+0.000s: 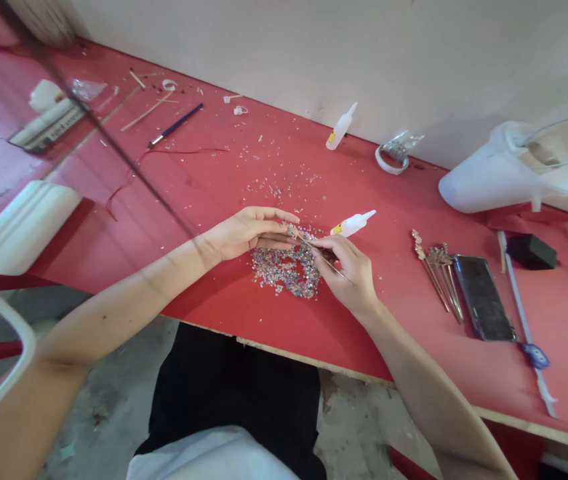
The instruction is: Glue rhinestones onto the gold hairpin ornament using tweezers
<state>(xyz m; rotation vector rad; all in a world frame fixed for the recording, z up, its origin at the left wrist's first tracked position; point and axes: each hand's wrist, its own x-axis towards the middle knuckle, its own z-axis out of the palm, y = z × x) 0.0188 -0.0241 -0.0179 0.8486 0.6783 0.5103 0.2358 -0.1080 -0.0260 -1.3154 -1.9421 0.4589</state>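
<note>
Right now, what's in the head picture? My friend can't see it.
The right hand holds a thin ornate stick, its fancy end by the left hand, above shiny bits spread on a red table. A white bottle lies just beyond the right hand, a phone farther right.

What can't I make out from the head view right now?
All in the head view:
- Tip of the slim stick: too small to tell whether the left hand touches it.
- Some fingers of the right hand: hidden by the hand itself.
- Nearer bottle's label: too small to read.
- White curved tube: cut off by the left edge.
</note>
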